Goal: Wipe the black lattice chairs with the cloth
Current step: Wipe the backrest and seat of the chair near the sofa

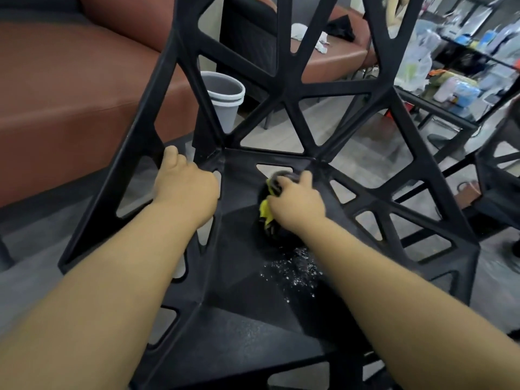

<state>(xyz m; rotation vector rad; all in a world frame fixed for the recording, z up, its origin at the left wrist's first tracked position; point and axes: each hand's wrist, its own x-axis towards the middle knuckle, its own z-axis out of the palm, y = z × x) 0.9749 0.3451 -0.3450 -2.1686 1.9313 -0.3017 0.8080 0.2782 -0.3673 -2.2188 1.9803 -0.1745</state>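
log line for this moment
phase: wiping | right hand: grips cloth on chair seat | left hand: grips chair frame | white specks: on seat

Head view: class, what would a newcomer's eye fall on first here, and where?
The black lattice chair fills the picture with its triangular openings. On its seat, right of centre, the right hand grips a yellow-and-grey cloth, with white specks just below. The left hand holds the chair's left side.

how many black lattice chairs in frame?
2. The near chair fills the centre, right hand holding the cloth on its seat; the second chair is cut off at the right edge. More may be outside view.
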